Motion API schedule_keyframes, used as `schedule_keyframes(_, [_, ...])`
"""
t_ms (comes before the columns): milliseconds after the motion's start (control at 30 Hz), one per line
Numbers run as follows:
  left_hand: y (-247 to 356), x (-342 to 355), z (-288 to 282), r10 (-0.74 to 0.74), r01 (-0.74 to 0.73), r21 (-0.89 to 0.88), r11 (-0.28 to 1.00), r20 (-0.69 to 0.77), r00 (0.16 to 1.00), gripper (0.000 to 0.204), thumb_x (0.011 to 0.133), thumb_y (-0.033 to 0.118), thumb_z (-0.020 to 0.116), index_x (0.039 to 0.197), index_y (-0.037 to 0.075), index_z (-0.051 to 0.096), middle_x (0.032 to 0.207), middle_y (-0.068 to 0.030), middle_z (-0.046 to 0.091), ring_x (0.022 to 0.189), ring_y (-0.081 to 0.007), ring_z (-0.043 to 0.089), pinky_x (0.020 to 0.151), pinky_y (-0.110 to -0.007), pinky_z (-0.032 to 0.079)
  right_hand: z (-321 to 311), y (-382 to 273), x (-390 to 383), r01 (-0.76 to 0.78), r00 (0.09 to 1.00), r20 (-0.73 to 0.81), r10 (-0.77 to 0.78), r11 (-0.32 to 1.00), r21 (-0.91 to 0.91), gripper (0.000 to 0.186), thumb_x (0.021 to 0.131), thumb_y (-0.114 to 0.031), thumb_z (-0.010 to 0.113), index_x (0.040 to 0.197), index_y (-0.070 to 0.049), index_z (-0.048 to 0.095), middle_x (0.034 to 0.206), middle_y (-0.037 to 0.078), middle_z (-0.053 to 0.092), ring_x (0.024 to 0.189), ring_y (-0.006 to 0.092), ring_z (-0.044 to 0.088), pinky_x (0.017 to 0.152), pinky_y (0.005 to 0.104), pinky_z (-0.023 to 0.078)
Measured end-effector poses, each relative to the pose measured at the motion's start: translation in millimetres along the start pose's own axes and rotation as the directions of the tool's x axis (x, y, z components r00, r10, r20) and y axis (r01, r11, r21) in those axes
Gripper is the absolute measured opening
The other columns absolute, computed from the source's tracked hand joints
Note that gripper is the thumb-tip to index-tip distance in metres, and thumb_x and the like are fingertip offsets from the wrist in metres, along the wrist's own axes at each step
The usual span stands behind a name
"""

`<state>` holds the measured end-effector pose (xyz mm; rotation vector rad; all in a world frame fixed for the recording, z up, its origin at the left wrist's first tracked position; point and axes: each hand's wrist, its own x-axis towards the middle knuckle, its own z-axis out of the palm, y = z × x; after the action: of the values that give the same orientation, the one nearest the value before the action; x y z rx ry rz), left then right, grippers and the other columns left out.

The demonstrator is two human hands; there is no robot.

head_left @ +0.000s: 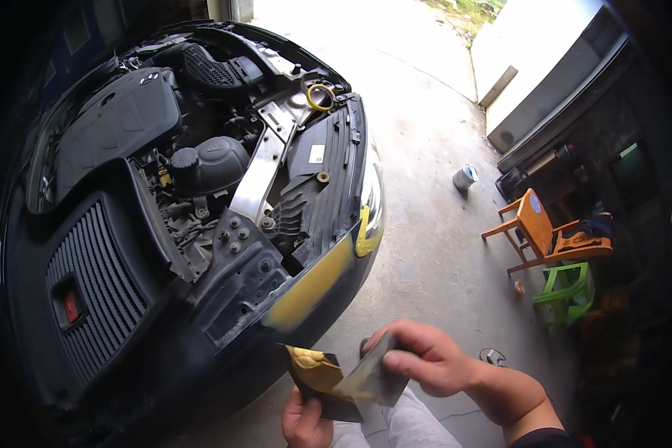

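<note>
At the bottom centre my left hand (306,424) grips a dark flat board (342,409) with a lump of yellow paste (310,360) on its upper part. My right hand (433,362) holds a grey flat spreader (381,373), smeared with yellowish paste, angled against the board’s right side. Just beyond my hands is the dark front fender (332,302) of a car, with a yellow-tan filler patch (310,284) on it and yellow tape (367,243) at the headlight’s lower edge.
The open engine bay (216,179) fills the left. On the concrete floor (418,224) at the right stand a white bucket (464,176), an orange wooden chair (534,220) with dark cloth on it and a green stool (564,284). A bright doorway opens at the back.
</note>
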<state>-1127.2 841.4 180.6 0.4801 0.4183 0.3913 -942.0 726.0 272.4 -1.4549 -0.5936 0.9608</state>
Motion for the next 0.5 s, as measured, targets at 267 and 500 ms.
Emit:
schedule_keyframes(267, [-14, 0, 25, -0.042, 0.044, 0.028, 0.999, -0.069, 0.997, 0.032, 0.096, 0.011, 0.049, 0.125, -0.002, 0.05, 0.123, -0.0157, 0.059, 0.111, -0.0271, 0.059, 0.1, -0.041, 0.044, -19, 42, -30, -0.267, 0.964, -0.009, 0.267, 0.96, -0.088, 0.027, 0.097, -0.02, 0.055, 0.116, -0.002, 0.056, 0.098, 0.01, 0.064, 0.087, 0.0164, 0.058, 0.079, 0.0304, 0.047])
schedule_keyframes(500, [-28, 0, 31, 0.085, -0.079, 0.175, 0.981, -0.025, 0.996, 0.034, 0.095, 0.006, 0.046, 0.129, -0.001, 0.048, 0.124, -0.0131, 0.059, 0.111, -0.0255, 0.058, 0.099, -0.04, 0.045, -56, 75, -80, -0.262, 0.88, -0.382, 0.282, 0.959, 0.105, 0.019, 0.099, -0.017, 0.049, 0.107, -0.001, 0.054, 0.099, 0.008, 0.063, 0.092, 0.0177, 0.06, 0.086, 0.0301, 0.047])
